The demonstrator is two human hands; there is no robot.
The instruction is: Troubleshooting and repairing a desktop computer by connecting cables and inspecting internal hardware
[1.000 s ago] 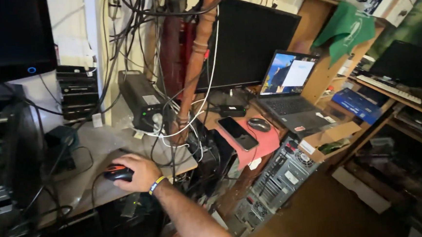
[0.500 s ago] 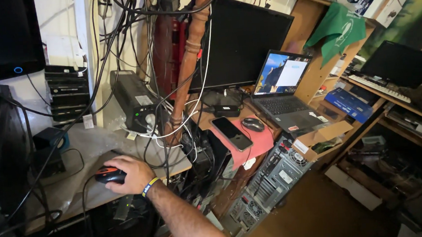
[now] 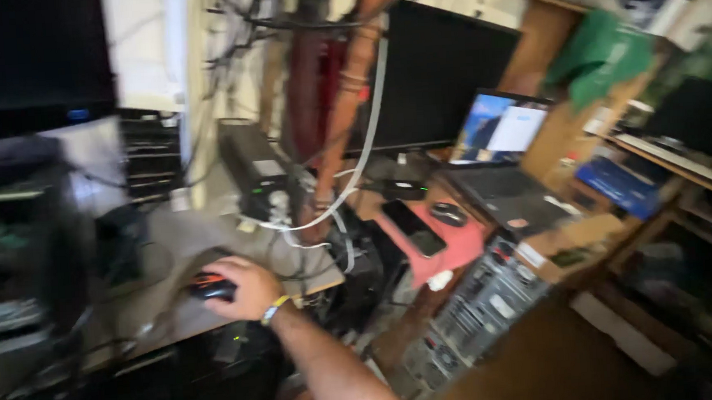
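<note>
On the grey desk (image 3: 169,236), cables (image 3: 308,219) beside the hand-covered mouse (image 3: 210,285)

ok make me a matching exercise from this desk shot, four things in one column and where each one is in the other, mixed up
Things:
1. black and orange mouse
2. laptop
3. phone
4. yellow wristband

Places:
A. flat on the red pad
B. on the wrist of the right hand
C. open, screen lit, right of the big dark monitor
D. under the hand, on the grey desk

Pairs: 1-D, 2-C, 3-A, 4-B
</note>
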